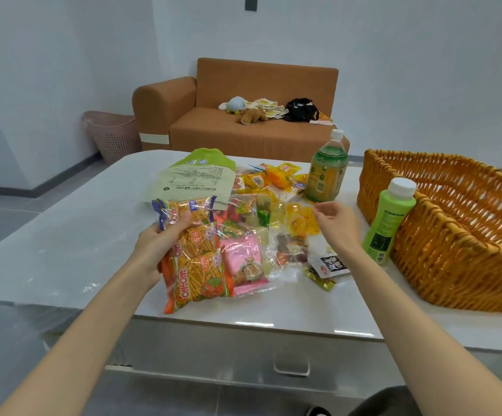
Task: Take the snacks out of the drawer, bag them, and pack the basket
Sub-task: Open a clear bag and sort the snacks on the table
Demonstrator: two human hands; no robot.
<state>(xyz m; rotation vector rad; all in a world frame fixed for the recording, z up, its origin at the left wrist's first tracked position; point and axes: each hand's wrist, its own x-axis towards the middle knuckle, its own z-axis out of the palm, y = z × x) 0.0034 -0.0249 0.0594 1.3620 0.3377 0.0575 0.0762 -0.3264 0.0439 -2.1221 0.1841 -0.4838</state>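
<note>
While the left hand point(156, 244) grips a clear bag of orange stick-snack packets point(198, 256) above the table's point(78, 223) near edge, we note the right hand point(338, 223) relaxed and empty over the loose snacks point(261, 178); the wicker basket point(453, 235) stands beside them.

Left hand point(153, 244): fingers hidden behind orange snack pack point(201, 265), only thumb showing on front
Wicker basket point(429, 244): right part cut off by right edge; near wall hides much of floor
Green-beige bag point(195, 181): near edge under orange snack pack; print too small to read
Small sweets pile point(276, 214): overlapping clear wrappers, kinds cannot tell
Black heap point(300, 110) on sofa point(243, 133): too small to identify
Dark shape point(387, 403) at near edge: cut off, blurred
</note>
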